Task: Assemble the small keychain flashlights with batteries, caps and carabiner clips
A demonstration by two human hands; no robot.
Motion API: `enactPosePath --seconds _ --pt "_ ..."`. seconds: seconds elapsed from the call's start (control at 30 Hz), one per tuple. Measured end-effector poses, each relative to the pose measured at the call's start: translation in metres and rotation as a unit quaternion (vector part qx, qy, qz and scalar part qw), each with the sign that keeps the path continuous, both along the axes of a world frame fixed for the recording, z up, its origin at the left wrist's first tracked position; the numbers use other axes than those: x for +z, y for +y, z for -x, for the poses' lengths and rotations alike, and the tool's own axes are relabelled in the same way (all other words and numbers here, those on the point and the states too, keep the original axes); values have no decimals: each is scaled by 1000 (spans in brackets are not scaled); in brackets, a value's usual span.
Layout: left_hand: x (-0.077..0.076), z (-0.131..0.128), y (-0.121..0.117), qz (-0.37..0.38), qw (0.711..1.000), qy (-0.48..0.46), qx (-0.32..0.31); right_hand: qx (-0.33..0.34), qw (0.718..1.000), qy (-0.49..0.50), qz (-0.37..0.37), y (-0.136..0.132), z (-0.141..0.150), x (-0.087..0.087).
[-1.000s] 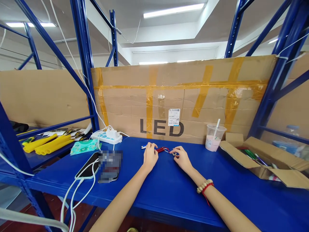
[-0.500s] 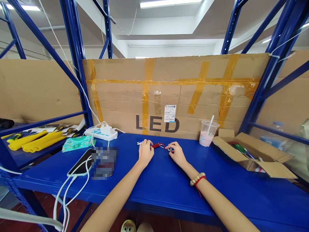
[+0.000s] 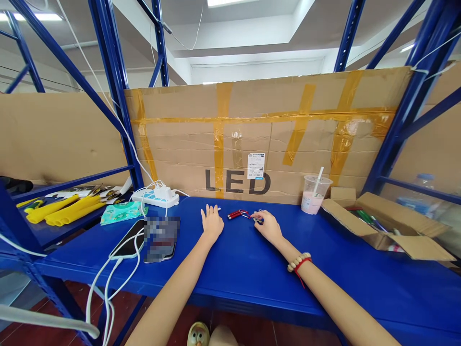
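Note:
My left hand (image 3: 212, 224) lies on the blue tabletop with its fingers stretched and a little apart. A small white-and-blue stick-shaped thing (image 3: 218, 208) shows beside its fingertips, mostly hidden by the hand. To the right is a red keychain, its short cylinder (image 3: 235, 215) joined to a carabiner clip (image 3: 245, 214). At the clip's far end my right hand (image 3: 268, 226) pinches small metal pieces (image 3: 257, 219) hanging from the keychain. The fingers partly cover these pieces, so their exact kind is unclear.
Phones (image 3: 161, 240) with white cables lie left, near a power strip (image 3: 155, 196) and a teal packet (image 3: 122, 213). A cup with a straw (image 3: 314, 197) and an open carton of pens (image 3: 382, 223) stand right. Taped cardboard (image 3: 187, 144) walls the back.
My left hand has come off the red cylinder, shifted slightly left and spread its fingers. My right hand stays at the metal pieces. The view has tilted slightly.

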State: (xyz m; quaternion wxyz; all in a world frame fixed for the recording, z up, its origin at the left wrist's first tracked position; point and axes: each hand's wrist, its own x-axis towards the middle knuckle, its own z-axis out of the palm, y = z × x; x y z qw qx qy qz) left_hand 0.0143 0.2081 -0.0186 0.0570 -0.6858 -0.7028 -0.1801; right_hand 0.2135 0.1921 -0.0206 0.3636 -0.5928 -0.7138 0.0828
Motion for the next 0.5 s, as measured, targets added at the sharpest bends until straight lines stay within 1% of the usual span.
enactPosePath --seconds 0.13,0.27,0.5 --pt "-2 -2 0 -5 1000 -8 -15 -8 1000 3 8 1 1 -1" --pt "-1 -3 0 -15 1000 -11 -23 -6 1000 -13 1 5 0 -5" --pt "3 -5 -3 3 999 -13 -30 -1 1000 -23 -6 8 -2 -9"
